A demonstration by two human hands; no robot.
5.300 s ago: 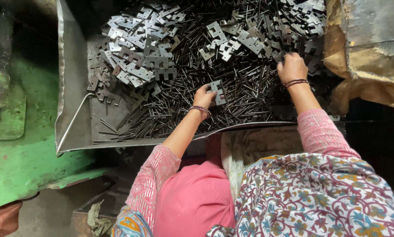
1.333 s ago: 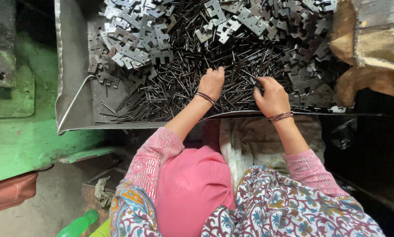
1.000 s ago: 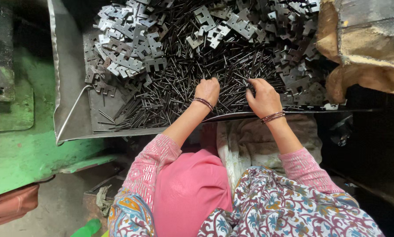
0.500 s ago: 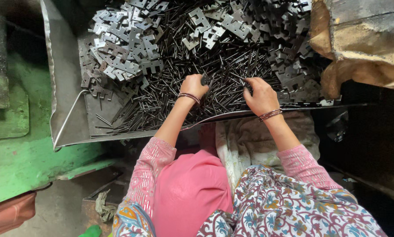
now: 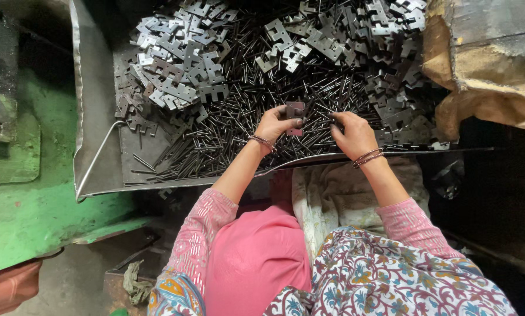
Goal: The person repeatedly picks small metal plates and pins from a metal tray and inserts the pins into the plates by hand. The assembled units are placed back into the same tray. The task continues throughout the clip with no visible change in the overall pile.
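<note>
— Any packages or wrapping about?

— One: a crumpled brown paper sack [image 5: 484, 70] at the upper right, its torn lower edge hanging over the right end of the metal tray [image 5: 96, 117]. No label on it that I can make out. To the left of the tray is a green-painted machine surface [image 5: 23, 199].

— And what is in the tray?

— A thick bed of thin dark metal rods [image 5: 227, 134], most lying on a slant from lower left to upper right, with heaps of flat notched metal plates [image 5: 180, 70] at the far left, along the top and at the right.

— Which piece is being handled?

— A small flat metal plate [image 5: 295, 114], held just above the rods near the tray's front middle. Its long axis runs roughly up and down in the view, its face turned toward the camera.

— How do the fingers stand?

— The left hand [image 5: 274, 124] has thumb and fingers pinched closed on the plate's left edge. The right hand [image 5: 351, 133] is just beside it, fingers curled down with the tips on the rods; whether they grip a rod I cannot tell.
</note>
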